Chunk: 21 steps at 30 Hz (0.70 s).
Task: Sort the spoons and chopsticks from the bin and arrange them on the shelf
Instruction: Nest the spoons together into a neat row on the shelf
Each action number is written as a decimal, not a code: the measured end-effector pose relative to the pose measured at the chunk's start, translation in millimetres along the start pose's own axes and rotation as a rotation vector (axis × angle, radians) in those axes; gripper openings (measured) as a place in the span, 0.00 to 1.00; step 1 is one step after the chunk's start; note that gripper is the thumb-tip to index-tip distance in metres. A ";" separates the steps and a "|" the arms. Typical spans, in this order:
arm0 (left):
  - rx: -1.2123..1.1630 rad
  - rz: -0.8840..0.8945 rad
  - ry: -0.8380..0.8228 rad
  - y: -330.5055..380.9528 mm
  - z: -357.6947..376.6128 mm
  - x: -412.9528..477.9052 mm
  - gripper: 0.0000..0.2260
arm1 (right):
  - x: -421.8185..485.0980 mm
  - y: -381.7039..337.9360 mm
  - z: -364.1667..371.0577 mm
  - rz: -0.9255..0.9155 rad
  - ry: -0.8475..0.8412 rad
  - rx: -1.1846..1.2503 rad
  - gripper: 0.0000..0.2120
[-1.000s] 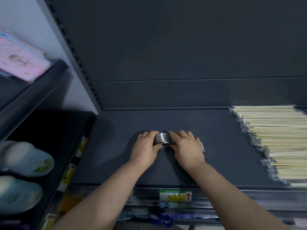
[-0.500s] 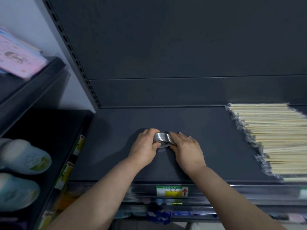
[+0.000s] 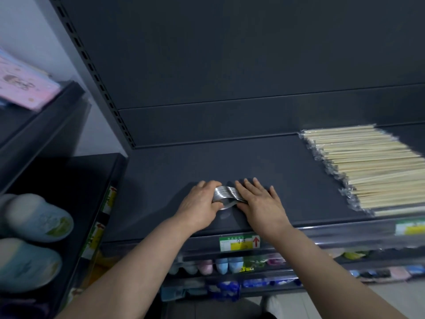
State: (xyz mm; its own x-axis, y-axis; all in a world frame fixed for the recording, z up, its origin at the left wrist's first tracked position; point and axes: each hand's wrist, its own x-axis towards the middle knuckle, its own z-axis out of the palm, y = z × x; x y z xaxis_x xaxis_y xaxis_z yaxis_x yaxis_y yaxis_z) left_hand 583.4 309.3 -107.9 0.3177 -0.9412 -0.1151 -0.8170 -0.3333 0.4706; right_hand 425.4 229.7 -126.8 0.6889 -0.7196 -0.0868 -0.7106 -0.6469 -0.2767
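Observation:
A stack of nested metal spoons (image 3: 226, 195) lies on the dark shelf (image 3: 287, 180), near its front middle. My left hand (image 3: 199, 204) grips the bowl end of the stack, with fingers over the top and the thumb below. My right hand (image 3: 261, 203) lies flat on the handles with straight, spread fingers and hides most of them. Wrapped wooden chopsticks (image 3: 372, 171) lie in a wide layered pile at the right of the same shelf, apart from both hands.
A price label (image 3: 239, 242) sits on the shelf's front rail below the hands. Lower shelves hold small coloured goods (image 3: 227, 264). To the left, a neighbouring rack carries pale slippers (image 3: 34, 222) and a pink package (image 3: 20, 84). The slotted upright (image 3: 101, 88) borders the shelf's left side.
My right hand has flattened and spread its fingers over the spoon handles. The stack has fanned out slightly. My left hand keeps its hold on the bowl end.

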 end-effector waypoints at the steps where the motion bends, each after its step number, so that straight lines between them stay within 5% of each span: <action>1: 0.015 0.011 0.000 0.8 0.6 -1.9 0.24 | -1.4 0.5 0.6 -0.003 -0.013 -0.006 0.26; 6: 0.172 0.022 0.057 10.2 11.9 -9.0 0.31 | -6.8 3.8 -0.1 -0.024 -0.080 -0.026 0.28; 10: 0.031 -0.078 0.110 23.3 26.6 -19.1 0.36 | -14.7 6.6 -2.3 -0.071 -0.085 -0.065 0.31; 21: 0.115 -0.070 0.115 23.0 28.5 -3.3 0.34 | 4.9 10.8 -4.4 -0.078 -0.160 -0.105 0.30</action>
State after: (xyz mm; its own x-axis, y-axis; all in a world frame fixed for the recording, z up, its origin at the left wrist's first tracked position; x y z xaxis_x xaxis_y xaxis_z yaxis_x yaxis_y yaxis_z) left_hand 549.8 303.2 -121.6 0.4232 -0.9051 -0.0397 -0.8385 -0.4079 0.3614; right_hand 420.5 218.1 -126.0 0.7507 -0.6220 -0.2226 -0.6591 -0.7282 -0.1880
